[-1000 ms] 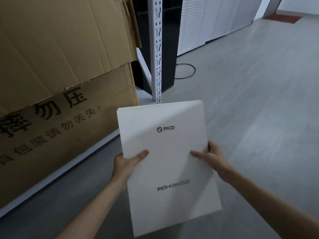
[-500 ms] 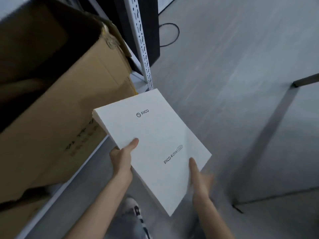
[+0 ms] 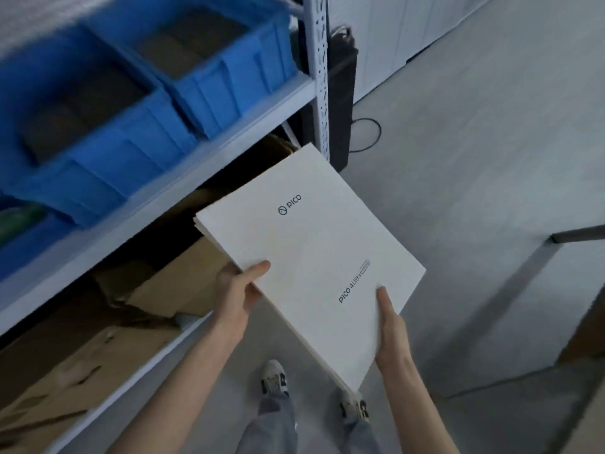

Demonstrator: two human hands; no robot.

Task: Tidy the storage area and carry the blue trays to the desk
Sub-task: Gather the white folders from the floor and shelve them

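I hold a flat stack of white PICO sleeves [image 3: 314,250] tilted in front of me, at the height of the lower shelf. My left hand [image 3: 237,296] grips its left edge with the thumb on top. My right hand [image 3: 391,326] grips its near right edge. Two blue trays sit side by side on the white shelf board [image 3: 183,178]: the right blue tray [image 3: 226,70] with dark contents, and the left blue tray [image 3: 95,152], also with dark contents.
A white perforated shelf post [image 3: 320,77] stands at the shelf's right end, with a black panel and cable behind it. Flattened brown cardboard [image 3: 170,283] lies on the lower shelf. A dark desk edge [image 3: 576,234] shows at the right. My feet stand on grey floor.
My view has risen from the big cardboard box to the shelf with the blue trays. The white stack stays in both hands, turned more to the right.
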